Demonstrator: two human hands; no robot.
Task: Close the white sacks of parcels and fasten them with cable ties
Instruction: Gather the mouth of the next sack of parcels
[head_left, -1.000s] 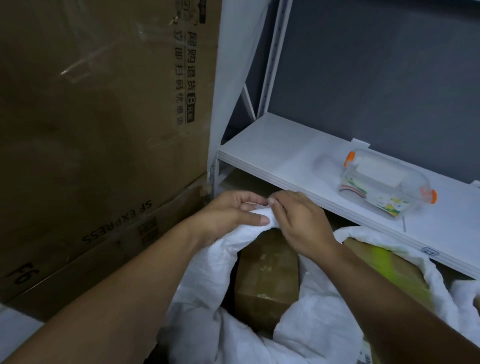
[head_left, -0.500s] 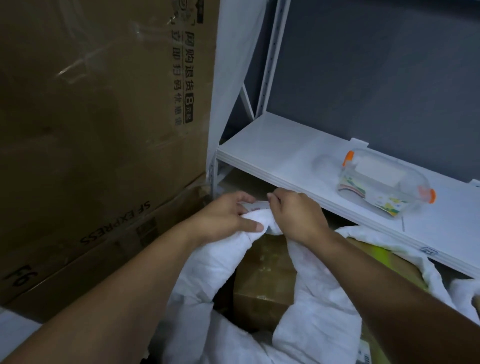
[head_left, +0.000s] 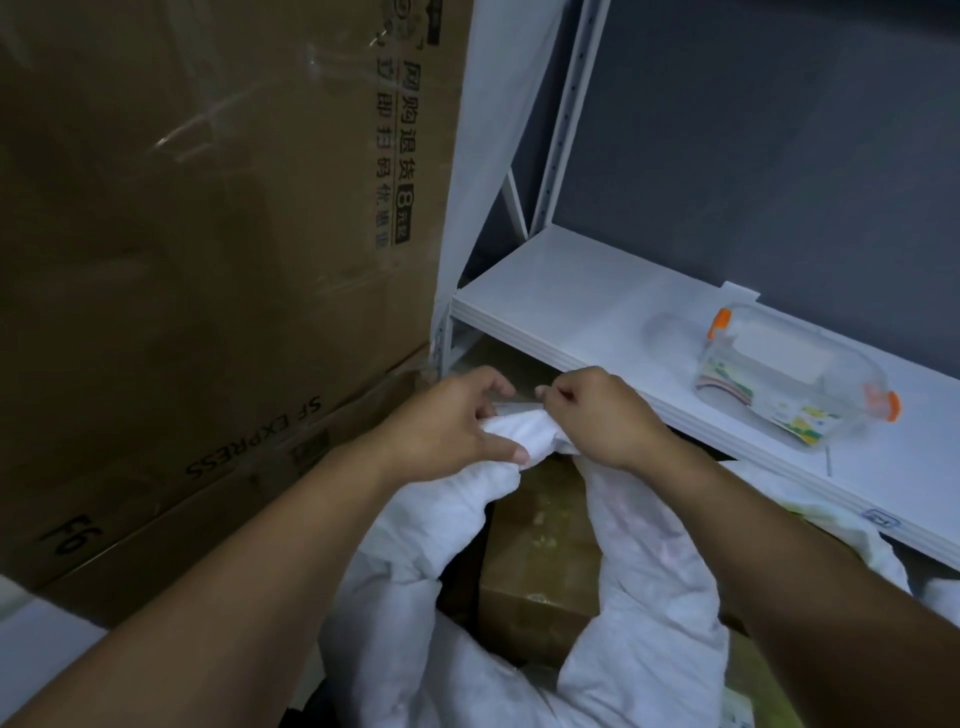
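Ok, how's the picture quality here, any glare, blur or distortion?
Head view: dim, cool light throughout. There are glare streaks on the tape over the cardboard box. The wide-angle lens makes the shelf upright lean. The left hand and right hand gripping the white sack look fairly sharp, with little motion blur.
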